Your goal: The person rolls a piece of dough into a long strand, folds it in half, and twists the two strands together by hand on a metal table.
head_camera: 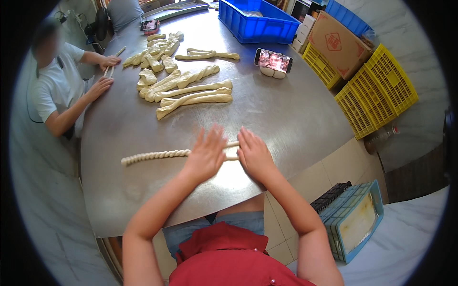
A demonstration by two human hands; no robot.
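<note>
A twisted rope of dough lies on the stainless steel table, its coiled part running out to the left. My left hand rests palm down over the right end of the coil, its fingers slightly blurred. Two plain dough strands show between my hands, one above the other. My right hand lies flat over the right ends of these strands, fingers together. What is under both palms is hidden. Beyond my hands lie thick dough strips and a heap of dough pieces.
At the left, a co-worker has both hands on thin dough strands. A phone leans on dough balls; behind it is a blue plastic crate. Yellow crates and a cardboard box stand along the right side.
</note>
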